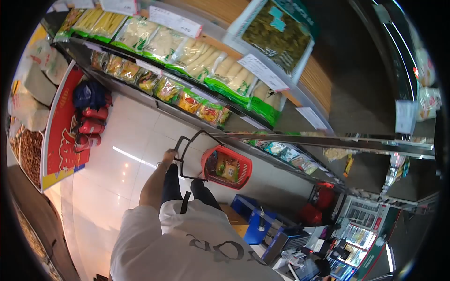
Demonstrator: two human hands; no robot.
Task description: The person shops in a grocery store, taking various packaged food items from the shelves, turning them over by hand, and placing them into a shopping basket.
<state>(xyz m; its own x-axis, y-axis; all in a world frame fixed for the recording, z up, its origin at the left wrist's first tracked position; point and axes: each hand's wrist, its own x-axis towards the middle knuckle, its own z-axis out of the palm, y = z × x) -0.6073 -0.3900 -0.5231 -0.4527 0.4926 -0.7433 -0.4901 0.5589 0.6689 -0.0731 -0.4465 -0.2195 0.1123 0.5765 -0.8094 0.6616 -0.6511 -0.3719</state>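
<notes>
Red basket (247, 171), white printed labels (263, 71)

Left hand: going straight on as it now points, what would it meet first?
Beyond the black handle the left hand grips, probably the lower row of bagged food, across some floor; depth is unclear in this single view.

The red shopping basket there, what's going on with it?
A person has their left hand closed around the black handle of the red shopping basket, which appears to rest on the tiled floor. A few packaged goods lie inside. Beside it are shelves with rows of green-edged food packets and price labels. The right hand is out of view.
</notes>
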